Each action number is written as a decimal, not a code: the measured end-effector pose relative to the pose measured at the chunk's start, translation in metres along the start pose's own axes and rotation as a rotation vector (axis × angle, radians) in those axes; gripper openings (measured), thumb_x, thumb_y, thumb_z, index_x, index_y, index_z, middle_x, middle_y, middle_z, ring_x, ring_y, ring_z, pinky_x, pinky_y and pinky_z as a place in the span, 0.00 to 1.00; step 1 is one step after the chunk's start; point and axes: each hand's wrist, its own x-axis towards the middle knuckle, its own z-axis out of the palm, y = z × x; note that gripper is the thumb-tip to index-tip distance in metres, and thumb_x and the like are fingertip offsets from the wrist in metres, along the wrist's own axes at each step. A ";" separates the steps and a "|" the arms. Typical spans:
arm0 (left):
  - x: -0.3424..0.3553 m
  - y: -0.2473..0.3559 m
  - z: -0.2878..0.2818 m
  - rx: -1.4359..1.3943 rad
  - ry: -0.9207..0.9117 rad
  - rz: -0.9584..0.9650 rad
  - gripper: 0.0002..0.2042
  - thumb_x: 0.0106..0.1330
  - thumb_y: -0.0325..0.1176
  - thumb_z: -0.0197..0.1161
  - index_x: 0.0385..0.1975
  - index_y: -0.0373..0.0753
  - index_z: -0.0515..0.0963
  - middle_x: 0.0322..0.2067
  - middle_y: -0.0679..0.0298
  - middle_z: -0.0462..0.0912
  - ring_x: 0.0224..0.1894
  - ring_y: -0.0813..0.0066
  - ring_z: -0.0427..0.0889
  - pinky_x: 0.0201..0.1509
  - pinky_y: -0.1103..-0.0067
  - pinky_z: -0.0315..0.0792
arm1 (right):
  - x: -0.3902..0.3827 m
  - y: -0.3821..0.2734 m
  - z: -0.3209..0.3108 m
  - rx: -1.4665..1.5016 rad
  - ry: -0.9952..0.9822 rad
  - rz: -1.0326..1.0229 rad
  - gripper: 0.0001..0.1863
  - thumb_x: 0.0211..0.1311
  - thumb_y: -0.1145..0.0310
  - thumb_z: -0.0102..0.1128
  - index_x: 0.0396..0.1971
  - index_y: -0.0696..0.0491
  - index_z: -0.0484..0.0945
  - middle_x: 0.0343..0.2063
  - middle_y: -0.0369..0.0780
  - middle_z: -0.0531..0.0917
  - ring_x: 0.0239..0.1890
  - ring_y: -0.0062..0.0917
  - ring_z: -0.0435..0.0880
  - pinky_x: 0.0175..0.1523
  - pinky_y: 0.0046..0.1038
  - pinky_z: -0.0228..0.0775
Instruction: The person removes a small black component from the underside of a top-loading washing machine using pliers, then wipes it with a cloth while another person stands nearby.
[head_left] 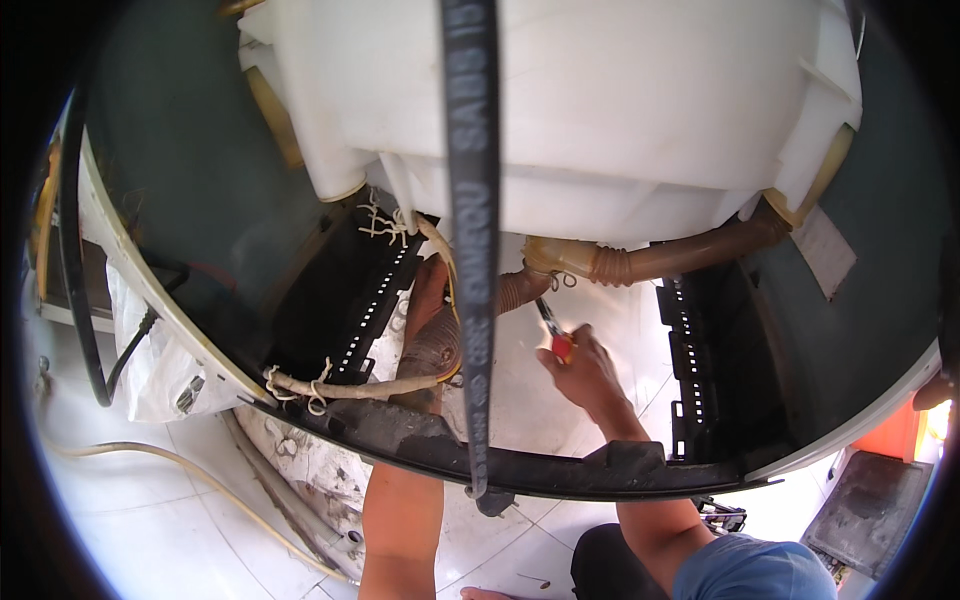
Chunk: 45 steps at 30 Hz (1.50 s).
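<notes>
My right hand is closed around a hand tool with a red and yellow handle and a metal shank. Its dark tip points up at a brown drain hose, close to a wire hose clamp. The tip's shape is too small to make out. My left hand reaches up behind the corrugated hose section, which covers part of it. Its fingers are hidden, so its grip does not show. Above both hands sits a large white plastic tub inside a grey cabinet.
A black strap runs down the middle in front of the tub. The cabinet's dark lower rim crosses over my forearms. A wrapped wire bundle spans the left side. Black slotted panels flank the opening. A beige hose lies on the tiles.
</notes>
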 end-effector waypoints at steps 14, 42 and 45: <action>-0.012 0.007 -0.010 0.322 -0.057 0.060 0.16 0.67 0.39 0.67 0.50 0.36 0.78 0.38 0.60 0.84 0.42 0.71 0.83 0.48 0.73 0.77 | -0.079 0.171 0.007 -0.350 0.376 0.062 0.33 0.62 0.53 0.66 0.61 0.57 0.69 0.49 0.55 0.78 0.54 0.48 0.78 0.58 0.48 0.70; -0.017 -0.002 0.034 0.570 -0.051 0.198 0.28 0.48 0.38 0.82 0.50 0.39 0.80 0.34 0.68 0.82 0.33 0.82 0.79 0.38 0.80 0.75 | 0.009 0.141 0.056 -0.426 0.587 -0.526 0.15 0.64 0.70 0.58 0.50 0.57 0.75 0.44 0.50 0.77 0.50 0.50 0.74 0.57 0.49 0.64; -0.051 0.026 0.085 0.510 0.109 0.041 0.29 0.45 0.37 0.84 0.49 0.38 0.81 0.34 0.67 0.83 0.33 0.82 0.80 0.38 0.80 0.76 | 0.011 0.145 0.059 -0.460 0.583 -0.454 0.15 0.64 0.70 0.58 0.50 0.57 0.75 0.45 0.50 0.77 0.50 0.49 0.74 0.57 0.48 0.64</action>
